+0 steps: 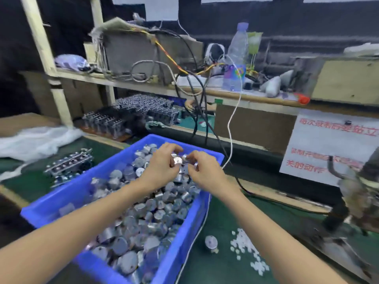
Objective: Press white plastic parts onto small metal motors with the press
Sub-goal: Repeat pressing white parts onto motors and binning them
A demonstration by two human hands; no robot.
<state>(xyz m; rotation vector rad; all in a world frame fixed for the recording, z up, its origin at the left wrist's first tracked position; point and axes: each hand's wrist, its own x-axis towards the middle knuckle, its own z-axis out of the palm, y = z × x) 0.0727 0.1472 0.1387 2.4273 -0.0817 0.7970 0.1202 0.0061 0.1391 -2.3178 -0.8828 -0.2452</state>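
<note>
In the head view, both hands meet over the far end of the blue bin [61, 193], which is heaped with small metal motors [143, 214]. The left hand [160, 167] curls its fingers round a shiny motor [177, 160]. The right hand [207, 171] pinches another metal piece just beside it (blur hides how many it holds).

The likely slip is that one of these smooth cans, gathered together, drops back into the heap or rolls off across the green mat [225, 269]. The white cable [196, 234] lying along the bin's right wall could also snag a forearm.

The white plastic parts [248, 251] lie on the mat beside the right forearm, well apart from both hands. The press [352, 193] stands further right, blurred.
</note>
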